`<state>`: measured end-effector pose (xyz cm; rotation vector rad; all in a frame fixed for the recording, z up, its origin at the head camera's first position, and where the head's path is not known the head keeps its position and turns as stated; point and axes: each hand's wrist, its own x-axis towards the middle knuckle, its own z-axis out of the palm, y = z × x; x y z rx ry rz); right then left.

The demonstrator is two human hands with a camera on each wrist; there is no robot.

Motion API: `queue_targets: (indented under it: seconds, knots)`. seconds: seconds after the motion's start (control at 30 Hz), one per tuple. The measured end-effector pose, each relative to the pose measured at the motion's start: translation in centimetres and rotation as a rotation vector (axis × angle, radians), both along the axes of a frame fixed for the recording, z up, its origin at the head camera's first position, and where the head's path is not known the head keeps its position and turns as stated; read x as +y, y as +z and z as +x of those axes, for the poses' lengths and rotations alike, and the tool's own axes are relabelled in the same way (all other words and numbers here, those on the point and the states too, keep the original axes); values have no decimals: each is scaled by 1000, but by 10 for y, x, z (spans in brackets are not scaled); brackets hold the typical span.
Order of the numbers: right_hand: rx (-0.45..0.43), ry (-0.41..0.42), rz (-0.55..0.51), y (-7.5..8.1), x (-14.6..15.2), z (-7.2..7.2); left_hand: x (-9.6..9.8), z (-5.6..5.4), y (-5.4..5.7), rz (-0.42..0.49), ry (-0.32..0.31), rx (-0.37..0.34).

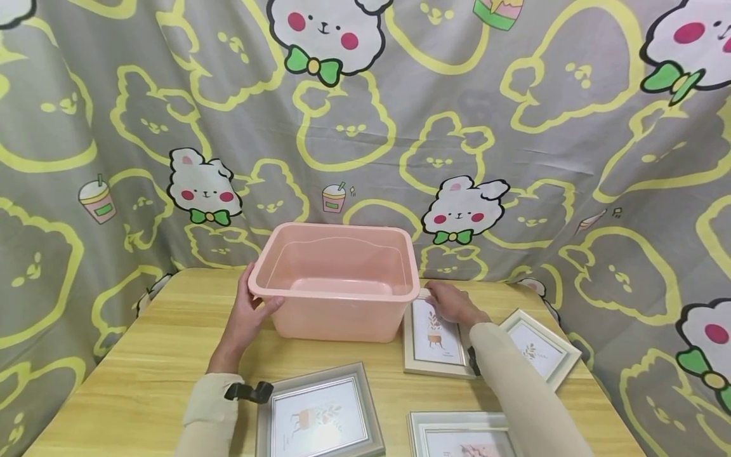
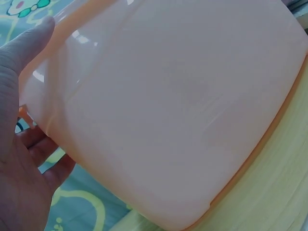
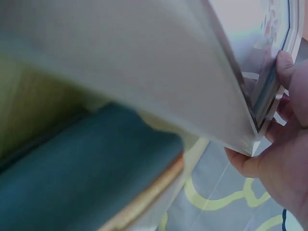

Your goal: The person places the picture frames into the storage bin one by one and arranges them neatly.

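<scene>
A pink plastic bin (image 1: 337, 320) stands upright at the table's back, its inside bare. My left hand (image 1: 251, 308) grips its left rim, the thumb over the front corner. The left wrist view shows that hand (image 2: 24, 178) with its fingers behind the bin's wall (image 2: 159, 106). To the right of the bin, my right hand (image 1: 455, 304) holds the far end of a pale picture frame (image 1: 436, 343) with a plant print. In the right wrist view, thumb and fingers of the hand (image 3: 284, 144) pinch the corner of the frame (image 3: 144, 62).
On the wooden table (image 1: 143, 355), a silver picture frame (image 1: 320, 416) lies front left and a white picture frame (image 1: 459, 438) front right. Another frame (image 1: 537, 349) lies angled at the right, partly behind my sleeve. A patterned curtain (image 1: 354, 127) hangs behind the table.
</scene>
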<state>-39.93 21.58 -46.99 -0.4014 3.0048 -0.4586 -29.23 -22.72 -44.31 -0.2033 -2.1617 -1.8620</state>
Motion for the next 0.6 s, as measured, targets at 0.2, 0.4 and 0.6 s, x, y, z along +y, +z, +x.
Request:
queue_targets:
  seconds: [0.2, 0.4, 0.6]
  knots:
    - [47, 43, -36, 6, 7, 3, 0, 1, -1, 16, -4, 10]
    - [70, 46, -67, 15, 12, 7, 0, 0, -1, 9, -1, 19]
    - [91, 46, -67, 22, 13, 10, 0, 2, -2, 19, -2, 23]
